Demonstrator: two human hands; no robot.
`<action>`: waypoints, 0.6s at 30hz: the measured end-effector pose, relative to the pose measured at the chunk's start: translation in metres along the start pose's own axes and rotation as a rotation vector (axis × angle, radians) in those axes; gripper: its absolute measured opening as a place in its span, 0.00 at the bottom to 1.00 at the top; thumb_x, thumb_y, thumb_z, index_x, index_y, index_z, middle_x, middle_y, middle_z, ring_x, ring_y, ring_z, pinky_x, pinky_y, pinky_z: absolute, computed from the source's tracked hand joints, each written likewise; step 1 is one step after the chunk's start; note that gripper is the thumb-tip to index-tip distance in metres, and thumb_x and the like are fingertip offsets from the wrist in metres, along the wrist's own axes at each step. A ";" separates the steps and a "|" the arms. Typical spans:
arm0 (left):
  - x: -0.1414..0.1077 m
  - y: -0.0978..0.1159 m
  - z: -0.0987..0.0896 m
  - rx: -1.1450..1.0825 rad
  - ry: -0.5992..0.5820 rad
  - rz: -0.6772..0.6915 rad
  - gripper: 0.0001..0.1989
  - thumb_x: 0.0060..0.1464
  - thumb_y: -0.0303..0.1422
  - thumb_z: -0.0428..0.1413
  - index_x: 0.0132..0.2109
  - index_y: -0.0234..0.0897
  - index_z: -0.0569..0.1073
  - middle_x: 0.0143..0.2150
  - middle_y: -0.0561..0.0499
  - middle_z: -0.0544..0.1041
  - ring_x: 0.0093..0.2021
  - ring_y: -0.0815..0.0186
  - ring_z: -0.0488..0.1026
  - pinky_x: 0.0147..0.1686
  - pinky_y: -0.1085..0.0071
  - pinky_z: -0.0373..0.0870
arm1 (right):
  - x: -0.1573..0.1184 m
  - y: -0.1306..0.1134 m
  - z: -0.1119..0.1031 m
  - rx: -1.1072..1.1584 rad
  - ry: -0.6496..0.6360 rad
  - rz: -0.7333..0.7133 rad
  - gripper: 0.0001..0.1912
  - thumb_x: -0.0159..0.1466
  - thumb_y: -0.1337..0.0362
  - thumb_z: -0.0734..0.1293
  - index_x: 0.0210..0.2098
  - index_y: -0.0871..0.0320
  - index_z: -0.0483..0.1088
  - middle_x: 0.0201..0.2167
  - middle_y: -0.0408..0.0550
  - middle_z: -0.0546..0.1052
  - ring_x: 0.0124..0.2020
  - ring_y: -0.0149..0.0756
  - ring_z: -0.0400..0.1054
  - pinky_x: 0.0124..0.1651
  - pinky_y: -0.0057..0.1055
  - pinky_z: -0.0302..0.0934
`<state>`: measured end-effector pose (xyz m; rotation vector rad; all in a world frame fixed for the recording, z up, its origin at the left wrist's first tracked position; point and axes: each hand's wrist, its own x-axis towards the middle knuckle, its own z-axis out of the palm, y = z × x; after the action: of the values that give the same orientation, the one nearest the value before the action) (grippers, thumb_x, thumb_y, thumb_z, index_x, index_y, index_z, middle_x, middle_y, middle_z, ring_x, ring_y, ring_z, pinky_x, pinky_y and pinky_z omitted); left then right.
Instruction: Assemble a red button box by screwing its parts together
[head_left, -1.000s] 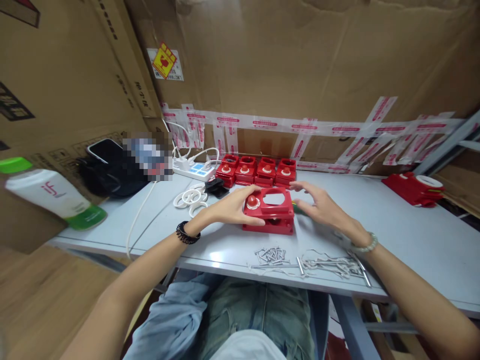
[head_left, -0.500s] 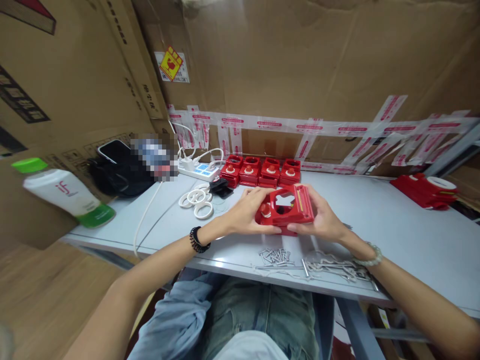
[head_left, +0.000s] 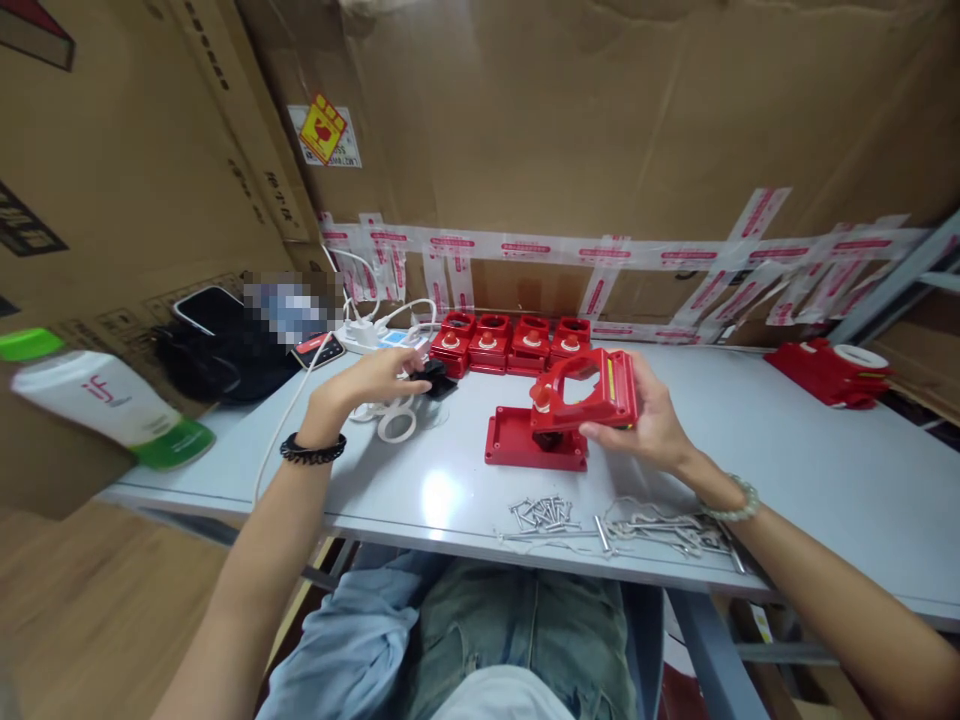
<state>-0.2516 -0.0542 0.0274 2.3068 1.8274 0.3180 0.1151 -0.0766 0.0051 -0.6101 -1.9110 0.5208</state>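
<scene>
while the table [head_left: 450,490] bears the red base [head_left: 510,440], the right hand [head_left: 654,420] grips the red cover [head_left: 574,412], tilted above it; the left hand [head_left: 379,380] has its fingers at the black part [head_left: 440,380], though whether they grip it cannot be told; screws [head_left: 540,513] lie nearer the front.

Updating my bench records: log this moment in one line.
left hand: at black part, grip unclear; right hand: holding red cover; red base: on table; screws: loose

red housing [head_left: 602,406]: glossy plastic; screws [head_left: 545,513]: shiny metal; tabletop [head_left: 454,445]: glossy; carton [head_left: 562,120]: matt cardboard
</scene>
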 end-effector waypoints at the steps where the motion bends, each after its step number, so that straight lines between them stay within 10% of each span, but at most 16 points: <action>1: -0.004 -0.007 0.000 0.020 -0.027 -0.032 0.26 0.49 0.54 0.54 0.45 0.37 0.72 0.45 0.43 0.78 0.43 0.54 0.74 0.42 0.63 0.69 | 0.000 0.001 0.000 -0.009 0.000 0.000 0.34 0.47 0.58 0.78 0.51 0.54 0.64 0.45 0.49 0.74 0.46 0.43 0.72 0.49 0.43 0.68; 12: -0.030 -0.050 0.001 0.045 -0.016 -0.113 0.35 0.39 0.58 0.58 0.46 0.35 0.75 0.44 0.43 0.79 0.44 0.51 0.76 0.43 0.63 0.71 | 0.001 0.001 -0.001 -0.032 0.011 -0.033 0.35 0.48 0.60 0.78 0.52 0.54 0.64 0.46 0.49 0.76 0.46 0.42 0.73 0.49 0.42 0.69; 18: -0.036 -0.007 -0.008 -0.093 0.209 0.100 0.27 0.47 0.53 0.59 0.46 0.37 0.76 0.39 0.47 0.79 0.39 0.58 0.75 0.40 0.66 0.70 | 0.000 0.000 0.000 -0.036 0.039 -0.076 0.35 0.48 0.61 0.78 0.53 0.53 0.63 0.45 0.47 0.75 0.44 0.40 0.73 0.46 0.39 0.70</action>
<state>-0.2681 -0.0880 0.0311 2.3827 1.7470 0.6679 0.1151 -0.0765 0.0054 -0.5648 -1.9019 0.4239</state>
